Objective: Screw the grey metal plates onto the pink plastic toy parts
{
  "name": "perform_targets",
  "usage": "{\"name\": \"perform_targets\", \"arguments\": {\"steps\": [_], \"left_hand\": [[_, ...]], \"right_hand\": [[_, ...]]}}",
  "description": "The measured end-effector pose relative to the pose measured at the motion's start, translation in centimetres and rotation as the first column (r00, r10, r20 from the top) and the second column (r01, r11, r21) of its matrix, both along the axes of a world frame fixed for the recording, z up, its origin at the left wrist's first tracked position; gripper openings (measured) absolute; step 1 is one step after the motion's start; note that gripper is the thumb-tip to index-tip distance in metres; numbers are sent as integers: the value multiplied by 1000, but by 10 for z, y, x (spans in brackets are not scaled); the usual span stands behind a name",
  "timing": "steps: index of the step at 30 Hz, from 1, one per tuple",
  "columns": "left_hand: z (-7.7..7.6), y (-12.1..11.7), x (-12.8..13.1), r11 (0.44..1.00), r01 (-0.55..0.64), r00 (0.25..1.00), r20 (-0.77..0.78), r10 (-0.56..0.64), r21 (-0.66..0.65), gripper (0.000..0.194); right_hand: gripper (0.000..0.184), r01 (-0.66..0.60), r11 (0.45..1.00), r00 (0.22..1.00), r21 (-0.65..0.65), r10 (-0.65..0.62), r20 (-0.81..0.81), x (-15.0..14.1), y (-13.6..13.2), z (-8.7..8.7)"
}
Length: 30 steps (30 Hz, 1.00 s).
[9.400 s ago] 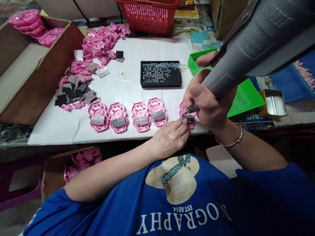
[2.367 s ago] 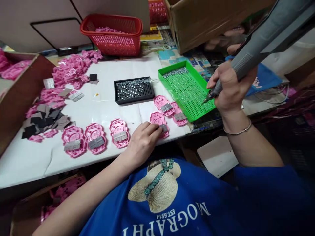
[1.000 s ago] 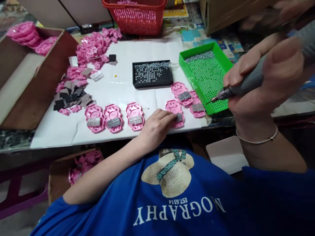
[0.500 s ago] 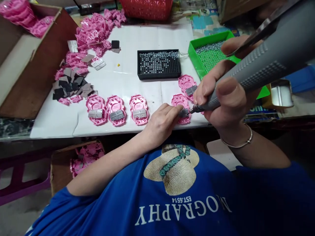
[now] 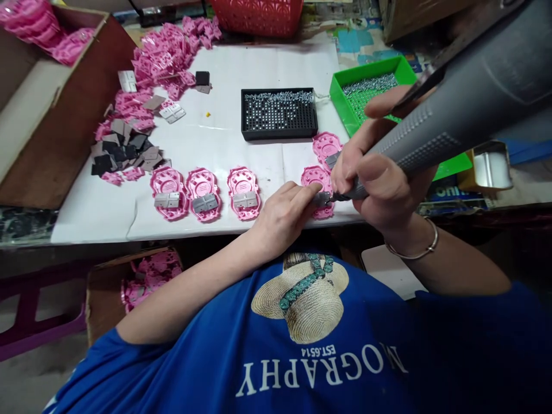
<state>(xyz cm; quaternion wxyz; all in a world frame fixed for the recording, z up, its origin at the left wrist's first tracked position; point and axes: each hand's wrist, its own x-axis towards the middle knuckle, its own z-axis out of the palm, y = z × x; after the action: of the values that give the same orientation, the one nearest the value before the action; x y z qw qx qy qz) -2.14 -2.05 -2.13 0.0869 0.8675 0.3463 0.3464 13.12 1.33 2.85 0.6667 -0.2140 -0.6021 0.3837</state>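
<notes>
My right hand is wrapped round a grey electric screwdriver, its tip down on the grey plate of a pink plastic part near the table's front edge. My left hand rests on that same part, fingers pressed together on the grey plate and pinning it. Another pink part lies just behind, partly hidden by my right hand. Three more pink parts with grey plates sit in a row to the left.
A black screw tray and a green screw tray stand behind the parts. A heap of pink pieces and grey plates lies at the left, by a cardboard box. A red basket is at the back.
My right hand came from the green tray with the screwdriver and brought its tip down onto the pink part. My left hand stayed on that part.
</notes>
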Motion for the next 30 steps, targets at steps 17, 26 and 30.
{"name": "perform_targets", "arguments": {"steps": [17,26,30], "left_hand": [[3,2,-3,999,35,999,-19,-34,20,20],[5,5,-1,997,81,996,-27,-81,0,22],[6,6,1,996,84,995,-50,-83,25,25]], "right_hand": [[35,180,981,983,78,-182,17,43,18,22],[37,595,802,795,57,-597,102,119,55,8],[40,632,771,756,70,-635,158,122,57,1]]}}
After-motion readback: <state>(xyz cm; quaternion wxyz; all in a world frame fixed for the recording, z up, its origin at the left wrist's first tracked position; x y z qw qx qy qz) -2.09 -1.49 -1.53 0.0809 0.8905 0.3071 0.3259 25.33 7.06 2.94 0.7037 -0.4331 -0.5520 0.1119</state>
